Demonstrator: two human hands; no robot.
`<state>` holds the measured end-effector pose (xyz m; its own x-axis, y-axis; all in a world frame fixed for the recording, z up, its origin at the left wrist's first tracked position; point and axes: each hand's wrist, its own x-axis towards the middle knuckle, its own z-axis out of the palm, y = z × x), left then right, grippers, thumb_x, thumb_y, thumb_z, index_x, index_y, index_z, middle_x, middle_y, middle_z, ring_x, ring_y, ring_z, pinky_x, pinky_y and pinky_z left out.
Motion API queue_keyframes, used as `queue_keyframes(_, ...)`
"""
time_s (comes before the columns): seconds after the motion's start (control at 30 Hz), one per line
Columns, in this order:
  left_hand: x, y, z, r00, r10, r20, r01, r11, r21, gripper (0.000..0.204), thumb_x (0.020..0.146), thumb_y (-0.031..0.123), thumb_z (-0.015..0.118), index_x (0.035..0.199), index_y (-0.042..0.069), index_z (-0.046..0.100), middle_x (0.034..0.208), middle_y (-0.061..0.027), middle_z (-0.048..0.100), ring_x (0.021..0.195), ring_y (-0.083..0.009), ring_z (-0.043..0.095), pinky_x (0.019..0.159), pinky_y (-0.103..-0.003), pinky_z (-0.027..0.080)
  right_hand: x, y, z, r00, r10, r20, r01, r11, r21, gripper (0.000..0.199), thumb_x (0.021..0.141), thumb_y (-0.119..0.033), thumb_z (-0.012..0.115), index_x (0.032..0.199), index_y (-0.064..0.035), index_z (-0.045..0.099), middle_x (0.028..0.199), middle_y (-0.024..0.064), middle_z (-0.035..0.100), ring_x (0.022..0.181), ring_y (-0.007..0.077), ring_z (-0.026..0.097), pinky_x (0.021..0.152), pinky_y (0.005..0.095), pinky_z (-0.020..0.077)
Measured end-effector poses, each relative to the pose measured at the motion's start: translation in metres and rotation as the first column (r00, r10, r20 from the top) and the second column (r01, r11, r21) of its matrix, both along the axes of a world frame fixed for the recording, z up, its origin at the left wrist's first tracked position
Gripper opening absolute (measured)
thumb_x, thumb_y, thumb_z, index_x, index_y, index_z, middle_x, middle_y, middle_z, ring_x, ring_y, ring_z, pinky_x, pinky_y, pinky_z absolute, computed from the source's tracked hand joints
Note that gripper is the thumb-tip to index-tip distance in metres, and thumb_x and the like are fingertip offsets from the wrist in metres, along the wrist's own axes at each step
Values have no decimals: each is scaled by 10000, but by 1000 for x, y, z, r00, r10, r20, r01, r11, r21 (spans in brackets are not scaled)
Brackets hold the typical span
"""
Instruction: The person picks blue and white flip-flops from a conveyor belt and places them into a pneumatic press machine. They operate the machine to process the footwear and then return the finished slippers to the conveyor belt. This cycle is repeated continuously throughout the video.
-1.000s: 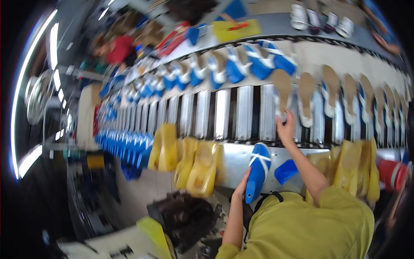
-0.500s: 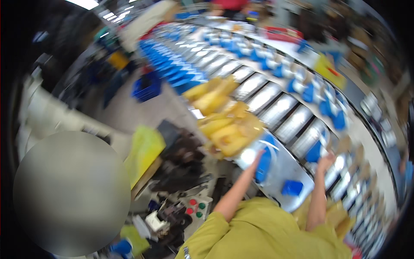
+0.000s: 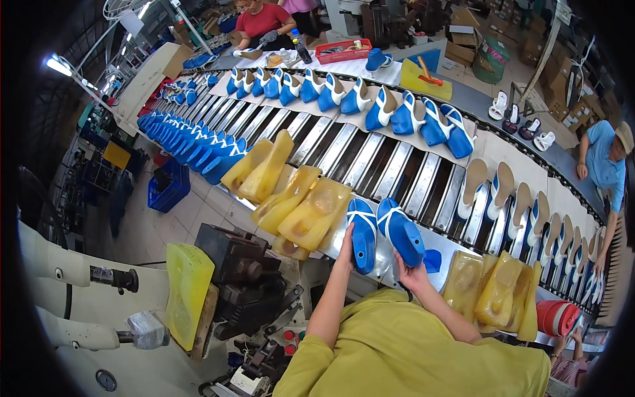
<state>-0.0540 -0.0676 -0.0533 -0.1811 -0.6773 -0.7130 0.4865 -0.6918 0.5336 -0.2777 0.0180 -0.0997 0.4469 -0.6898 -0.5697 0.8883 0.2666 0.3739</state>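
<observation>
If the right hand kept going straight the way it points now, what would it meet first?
The right hand already grips a blue sandal by its heel; straight beyond lie the conveyor's metal slats, though depth is unclear.

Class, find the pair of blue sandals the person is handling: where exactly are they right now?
In the head view, low centre: the blue sandals lie on the conveyor, right of the yellow moulds, left hand and right hand touching them.

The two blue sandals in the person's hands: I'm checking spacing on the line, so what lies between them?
Nothing. In the head view, left sandal under the left hand and right sandal above the right hand are parted only by a bare strip of metal tray.
</observation>
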Motion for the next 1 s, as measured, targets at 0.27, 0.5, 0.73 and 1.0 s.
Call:
queue_keyframes(0.27, 4, -6, -7, 999, -4, -38, 4, 1000, 1, 784, 862, 667, 558, 1401, 99, 513, 1269, -114, 636, 1062, -262, 644, 932, -401, 513, -11, 21, -25, 189, 639, -746, -838, 500, 216, 395, 1021, -276, 489, 1052, 97, 617, 974, 201, 693, 938, 293, 704, 773, 367, 609)
queue_keyframes(0.5, 14, 2, -39, 998, -49, 42, 49, 999, 1, 983, 821, 762, 552, 1533, 124, 327, 1464, -132, 479, 1265, -257, 536, 1063, -439, 427, -60, -9, 91, -783, -532, -323, -585, 452, 674, 530, 759, -279, 792, 1222, -102, 605, 1301, 212, 567, 1195, 387, 532, 939, 490, 466)
queue_keyframes(0.73, 13, 2, -22, 981, -97, 171, 123, 981, -150, 1005, 804, 791, 527, 1545, 147, 316, 1500, -104, 442, 1271, -241, 507, 1064, -366, 390, -107, 5, 18, -737, -567, -367, -624, 363, 691, 736, 639, -82, 832, 1275, -22, 466, 1220, 268, 552, 1116, 453, 543, 926, 494, 462)
queue_keyframes(1.0, 18, 50, 49, 990, 66, -122, -59, 997, 56, 845, 827, 680, 597, 1418, 87, 486, 1239, -147, 636, 1047, -269, 651, 892, -405, 536, -176, -85, 31, -628, -262, -732, -659, 679, 322, 259, 999, -231, 561, 1064, 14, 614, 794, 23, 612, 680, 106, 537, 603, 291, 447)
